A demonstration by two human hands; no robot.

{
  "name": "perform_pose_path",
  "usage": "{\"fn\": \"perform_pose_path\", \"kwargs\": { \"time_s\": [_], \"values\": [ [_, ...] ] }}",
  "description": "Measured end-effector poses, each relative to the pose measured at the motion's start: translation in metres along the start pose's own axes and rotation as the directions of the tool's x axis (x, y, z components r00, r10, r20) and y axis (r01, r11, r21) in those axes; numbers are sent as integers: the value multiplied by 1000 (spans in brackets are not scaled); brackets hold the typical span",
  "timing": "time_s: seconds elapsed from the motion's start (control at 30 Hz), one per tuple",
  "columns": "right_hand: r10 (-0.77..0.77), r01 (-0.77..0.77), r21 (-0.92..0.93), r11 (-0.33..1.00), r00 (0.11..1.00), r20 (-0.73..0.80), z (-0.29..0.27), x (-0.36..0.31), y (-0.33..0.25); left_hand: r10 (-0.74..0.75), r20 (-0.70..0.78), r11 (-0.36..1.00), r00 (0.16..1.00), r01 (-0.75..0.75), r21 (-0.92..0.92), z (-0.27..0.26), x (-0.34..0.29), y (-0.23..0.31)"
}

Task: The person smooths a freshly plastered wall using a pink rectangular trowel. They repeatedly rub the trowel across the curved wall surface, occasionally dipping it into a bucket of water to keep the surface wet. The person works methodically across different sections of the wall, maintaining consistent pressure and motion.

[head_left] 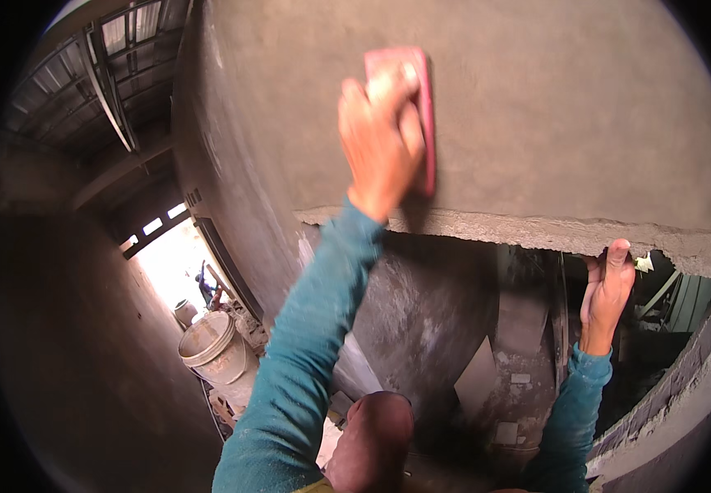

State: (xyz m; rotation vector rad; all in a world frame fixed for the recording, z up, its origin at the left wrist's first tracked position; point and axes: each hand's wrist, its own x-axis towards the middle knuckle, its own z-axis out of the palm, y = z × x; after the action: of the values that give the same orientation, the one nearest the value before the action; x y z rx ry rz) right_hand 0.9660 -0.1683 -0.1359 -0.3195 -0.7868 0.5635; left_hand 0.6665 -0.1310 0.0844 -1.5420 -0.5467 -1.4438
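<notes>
My left hand is closed around a pinkish-red plastering float. The float is a long rectangular slab, held upright against the grey plastered wall; my fingers cover most of its back. Below and to the right, my right hand grips the wall's rough lower edge. Its thumb points up across the front of that edge, while the fingers are partly hidden behind it. Both forearms wear teal sleeves.
An opening with a jagged sill lies under the wall edge. At the lower left stands a dirty white bucket, near a bright doorway. Boards lean beyond the opening. Metal roof framing shows at the upper left.
</notes>
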Motion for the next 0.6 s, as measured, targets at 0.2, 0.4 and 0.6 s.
{"fn": "perform_pose_path", "kwargs": {
  "time_s": [0.2,0.4,0.6],
  "values": [
    [-24,24,-10,1000,1000,7,-11,2,0,43,-2,999,999,-43,-23,-1,-7,14],
    [-30,30,0,1000,999,-20,-3,2,12,37,-6,998,999,-37,54,0,27,-19],
    [-28,28,11,1000,999,-25,2,2,6,3,-10,999,1000,-3,-37,-5,-22,5]
  ]
}}
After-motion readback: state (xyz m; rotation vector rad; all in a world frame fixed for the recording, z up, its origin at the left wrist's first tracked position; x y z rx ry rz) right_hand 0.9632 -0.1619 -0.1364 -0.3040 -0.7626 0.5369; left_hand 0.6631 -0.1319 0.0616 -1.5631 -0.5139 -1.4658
